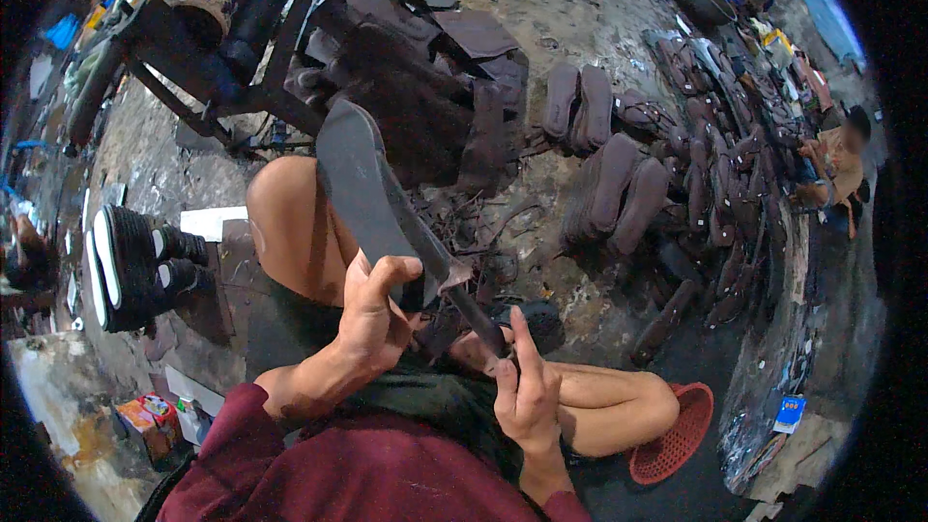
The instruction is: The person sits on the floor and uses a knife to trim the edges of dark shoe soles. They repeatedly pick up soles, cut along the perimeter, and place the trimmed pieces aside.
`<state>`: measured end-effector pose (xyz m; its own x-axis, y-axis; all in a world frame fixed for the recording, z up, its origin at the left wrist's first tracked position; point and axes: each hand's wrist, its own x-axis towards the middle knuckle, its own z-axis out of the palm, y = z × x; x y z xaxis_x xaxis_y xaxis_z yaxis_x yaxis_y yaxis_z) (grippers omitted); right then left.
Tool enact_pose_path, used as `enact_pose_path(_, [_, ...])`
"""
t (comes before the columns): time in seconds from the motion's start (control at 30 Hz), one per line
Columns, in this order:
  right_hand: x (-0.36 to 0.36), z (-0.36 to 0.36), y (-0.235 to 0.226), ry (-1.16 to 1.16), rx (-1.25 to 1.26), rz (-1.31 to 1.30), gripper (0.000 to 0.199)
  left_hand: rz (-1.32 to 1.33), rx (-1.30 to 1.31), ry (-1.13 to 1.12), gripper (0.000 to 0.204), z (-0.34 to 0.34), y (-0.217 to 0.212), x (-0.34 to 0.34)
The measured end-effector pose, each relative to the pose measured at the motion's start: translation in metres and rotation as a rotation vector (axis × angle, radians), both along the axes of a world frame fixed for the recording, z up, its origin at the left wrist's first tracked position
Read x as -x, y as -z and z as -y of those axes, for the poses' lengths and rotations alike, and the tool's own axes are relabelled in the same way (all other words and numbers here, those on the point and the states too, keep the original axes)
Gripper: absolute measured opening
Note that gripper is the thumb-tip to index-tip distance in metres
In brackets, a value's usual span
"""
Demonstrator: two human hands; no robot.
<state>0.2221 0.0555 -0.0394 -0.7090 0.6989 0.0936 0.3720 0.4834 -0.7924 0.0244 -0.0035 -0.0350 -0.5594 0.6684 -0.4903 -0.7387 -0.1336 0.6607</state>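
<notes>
My left hand point(375, 314) is closed round the narrow end of a dark grey shoe sole point(358, 169), its thumb pressed flat on the face. The broad end tilts up and away over my bent knee. Along the right edge of the sole runs a brown rim, with a small pinkish-brown flap near my thumb. From there a narrow dark strip point(474, 314) slopes down to my right hand point(530, 394). Thumb and fingers pinch its lower end, while the index finger points up beside it. Whether the strip is joined to the sole, I cannot tell.
A heap of dark brown sole pieces point(387, 97) lies ahead. Stacked brown soles point(614, 198) and rows of brown sandals point(715, 155) spread to the right. Black sandals point(126, 266) stand left, a red basket point(677, 440) by my right knee. Another person point(839, 169) sits far right.
</notes>
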Motion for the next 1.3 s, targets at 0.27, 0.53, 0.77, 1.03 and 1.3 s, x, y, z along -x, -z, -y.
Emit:
enact_pose_path(0.27, [0.062,-0.018,0.006,-0.143,0.298,-0.053,0.043,-0.039,0.105,0.069,0.034,0.019,0.013,-0.004])
enact_pose_path(0.53, [0.035,-0.010,0.101,0.519,1.036,-0.194,0.033,-0.146,-0.310,-0.204,0.068,-0.008,0.040,0.017])
enact_pose_path(0.77, [0.040,0.000,0.040,0.469,1.023,-0.494,0.041,-0.527,0.021,0.080,0.058,-0.028,0.034,-0.011])
enact_pose_path(1.03, [0.048,-0.006,0.040,0.743,1.016,-0.668,0.035,-0.614,-0.055,0.227,0.060,-0.054,0.052,-0.021])
enact_pose_path(1.3, [0.043,-0.229,0.130,0.921,0.669,-0.810,0.048,-0.394,0.045,0.249,0.041,-0.070,0.066,0.012])
